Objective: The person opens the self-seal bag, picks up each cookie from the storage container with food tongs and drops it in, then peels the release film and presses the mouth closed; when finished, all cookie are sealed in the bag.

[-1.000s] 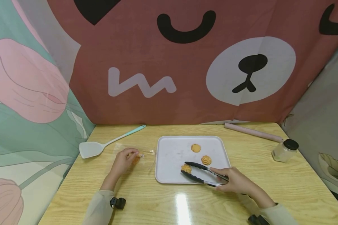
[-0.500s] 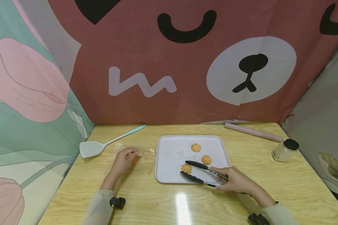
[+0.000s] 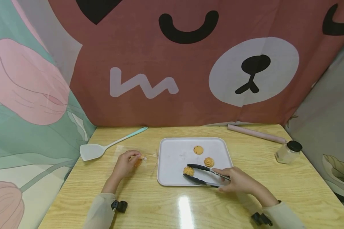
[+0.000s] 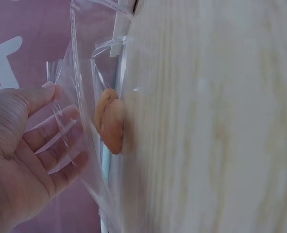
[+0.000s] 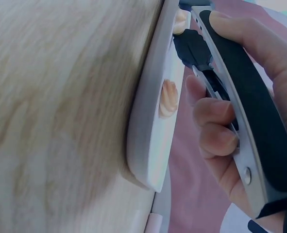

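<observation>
My left hand [image 3: 126, 164] pinches the upper edge of a clear plastic bag [image 4: 87, 97] between thumb and finger, and the other fingers show through the film. Inside the bag lie cookies [image 4: 111, 119], partly covered by the hand in the head view. My right hand [image 3: 238, 180] grips black-tipped metal tongs [image 5: 247, 107]. The tong tips stand on either side of a flower-shaped cookie [image 3: 188, 171] on the white tray [image 3: 170, 149]; whether both tips touch it I cannot tell. A swirl cookie [image 3: 209, 162] and a flat round cookie [image 3: 198, 150] also lie on the tray.
A white spatula [image 3: 92, 152] with a turquoise handle lies at the back left. Along the back right is a pink rolled tube [image 3: 256, 134], near a glass jar [image 3: 287, 154] with a black lid. A bear-print cloth [image 3: 149, 111] hangs behind the wooden table [image 3: 149, 206].
Both hands stay nearly still. The tongs remain around the flower-shaped cookie, and the left hand keeps its pinch on the bag; only a slight shift of the whole head view shows.
</observation>
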`<state>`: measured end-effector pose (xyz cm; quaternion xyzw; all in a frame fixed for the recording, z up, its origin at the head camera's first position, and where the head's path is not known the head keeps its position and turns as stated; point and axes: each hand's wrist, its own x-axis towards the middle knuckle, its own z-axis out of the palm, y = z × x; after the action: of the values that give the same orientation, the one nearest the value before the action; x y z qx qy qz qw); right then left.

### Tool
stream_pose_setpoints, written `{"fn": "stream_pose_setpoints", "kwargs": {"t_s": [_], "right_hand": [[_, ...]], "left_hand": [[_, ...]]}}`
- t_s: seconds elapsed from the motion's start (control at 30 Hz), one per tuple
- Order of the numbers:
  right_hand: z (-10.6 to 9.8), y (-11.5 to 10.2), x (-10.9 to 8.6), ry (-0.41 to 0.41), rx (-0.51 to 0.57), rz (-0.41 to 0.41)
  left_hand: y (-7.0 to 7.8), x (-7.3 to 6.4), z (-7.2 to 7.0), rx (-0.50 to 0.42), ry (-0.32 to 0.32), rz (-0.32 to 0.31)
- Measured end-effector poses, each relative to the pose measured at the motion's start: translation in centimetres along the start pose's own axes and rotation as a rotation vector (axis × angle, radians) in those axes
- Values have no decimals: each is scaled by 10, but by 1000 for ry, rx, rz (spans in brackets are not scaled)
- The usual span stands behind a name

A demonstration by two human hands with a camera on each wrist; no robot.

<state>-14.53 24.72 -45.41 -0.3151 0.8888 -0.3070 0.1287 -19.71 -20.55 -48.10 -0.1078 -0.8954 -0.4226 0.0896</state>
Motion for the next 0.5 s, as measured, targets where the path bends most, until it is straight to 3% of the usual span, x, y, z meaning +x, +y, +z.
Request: {"fn": "stream_pose_setpoints", "kwargs": {"t_s": [0.5], "right_hand": [[4, 5, -2, 40, -1, -55]], "left_hand": [[-1, 1, -1, -2, 4, -9]]}}
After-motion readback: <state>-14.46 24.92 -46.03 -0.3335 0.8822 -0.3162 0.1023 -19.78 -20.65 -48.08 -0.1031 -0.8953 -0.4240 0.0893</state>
